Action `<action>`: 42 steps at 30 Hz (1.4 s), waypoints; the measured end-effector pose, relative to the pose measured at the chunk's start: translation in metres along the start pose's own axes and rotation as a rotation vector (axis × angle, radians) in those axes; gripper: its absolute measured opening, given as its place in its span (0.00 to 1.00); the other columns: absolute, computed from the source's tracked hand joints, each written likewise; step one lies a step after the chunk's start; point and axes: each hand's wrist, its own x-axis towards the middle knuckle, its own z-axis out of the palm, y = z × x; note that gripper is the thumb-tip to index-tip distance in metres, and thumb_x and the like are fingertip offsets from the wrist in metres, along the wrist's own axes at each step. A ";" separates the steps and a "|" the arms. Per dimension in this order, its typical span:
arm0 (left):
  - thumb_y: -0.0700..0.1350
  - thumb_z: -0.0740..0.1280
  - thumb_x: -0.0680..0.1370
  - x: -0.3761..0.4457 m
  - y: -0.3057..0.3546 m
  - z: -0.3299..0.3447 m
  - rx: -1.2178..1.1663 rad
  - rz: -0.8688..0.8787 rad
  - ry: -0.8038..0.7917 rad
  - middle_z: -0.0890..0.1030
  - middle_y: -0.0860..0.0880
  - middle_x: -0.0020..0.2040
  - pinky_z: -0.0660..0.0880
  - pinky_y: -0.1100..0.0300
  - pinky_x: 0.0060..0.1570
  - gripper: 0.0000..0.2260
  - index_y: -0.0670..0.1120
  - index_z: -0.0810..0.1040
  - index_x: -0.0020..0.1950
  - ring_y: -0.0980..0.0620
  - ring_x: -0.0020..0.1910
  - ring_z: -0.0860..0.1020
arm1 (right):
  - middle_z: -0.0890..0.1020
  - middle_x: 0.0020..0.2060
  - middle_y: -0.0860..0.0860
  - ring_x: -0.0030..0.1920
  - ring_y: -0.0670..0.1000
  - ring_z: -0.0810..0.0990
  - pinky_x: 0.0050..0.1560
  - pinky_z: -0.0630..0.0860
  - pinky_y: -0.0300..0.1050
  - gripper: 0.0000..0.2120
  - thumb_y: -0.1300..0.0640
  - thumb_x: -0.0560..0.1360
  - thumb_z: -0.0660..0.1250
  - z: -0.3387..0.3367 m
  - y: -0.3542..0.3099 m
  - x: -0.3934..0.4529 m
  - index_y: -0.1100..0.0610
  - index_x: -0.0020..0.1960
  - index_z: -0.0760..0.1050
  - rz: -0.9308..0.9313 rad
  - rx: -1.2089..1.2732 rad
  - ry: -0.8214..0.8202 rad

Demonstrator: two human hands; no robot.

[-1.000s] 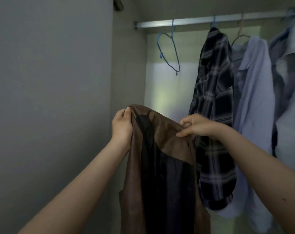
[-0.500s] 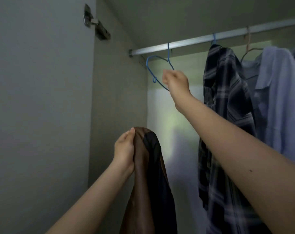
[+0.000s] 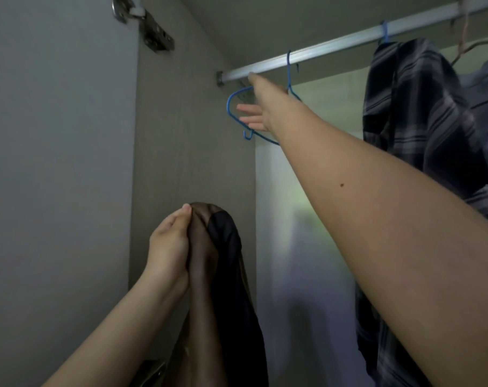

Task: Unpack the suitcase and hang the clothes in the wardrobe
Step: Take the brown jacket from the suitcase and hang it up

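Wardrobe rail: blue hanger, plaid shirt | right hand spread | left hand grips brown garment

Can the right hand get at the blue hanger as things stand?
Probably yes. The right hand is already at the empty blue hanger on the rail, fingers spread, nothing between them. The plaid shirt hangs off to its right; the left hand holds the brown jacket below.
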 end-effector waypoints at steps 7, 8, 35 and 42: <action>0.45 0.61 0.80 0.001 0.005 -0.004 -0.015 0.023 0.005 0.82 0.52 0.31 0.76 0.68 0.34 0.12 0.47 0.79 0.40 0.58 0.33 0.80 | 0.71 0.30 0.54 0.14 0.46 0.70 0.17 0.66 0.36 0.10 0.67 0.80 0.49 0.009 -0.007 0.020 0.62 0.48 0.68 -0.007 0.333 0.130; 0.44 0.61 0.80 0.000 0.006 -0.005 -0.023 0.024 0.005 0.82 0.54 0.30 0.75 0.70 0.31 0.12 0.47 0.78 0.39 0.60 0.31 0.80 | 0.71 0.31 0.54 0.15 0.47 0.70 0.17 0.64 0.35 0.10 0.64 0.81 0.48 0.011 -0.008 0.018 0.61 0.46 0.67 -0.015 0.300 0.114; 0.45 0.62 0.80 0.018 -0.010 -0.023 0.059 0.019 0.057 0.82 0.53 0.42 0.73 0.68 0.37 0.07 0.48 0.79 0.47 0.58 0.42 0.79 | 0.68 0.28 0.52 0.10 0.43 0.59 0.13 0.52 0.32 0.13 0.66 0.77 0.53 0.002 -0.019 0.025 0.57 0.34 0.62 -0.333 0.149 0.145; 0.46 0.62 0.80 0.016 -0.014 -0.026 0.058 -0.005 0.064 0.82 0.47 0.48 0.74 0.60 0.47 0.07 0.47 0.79 0.49 0.52 0.49 0.79 | 0.64 0.23 0.52 0.13 0.43 0.58 0.16 0.51 0.33 0.12 0.65 0.78 0.53 -0.005 0.007 0.010 0.55 0.37 0.64 -0.355 0.227 0.128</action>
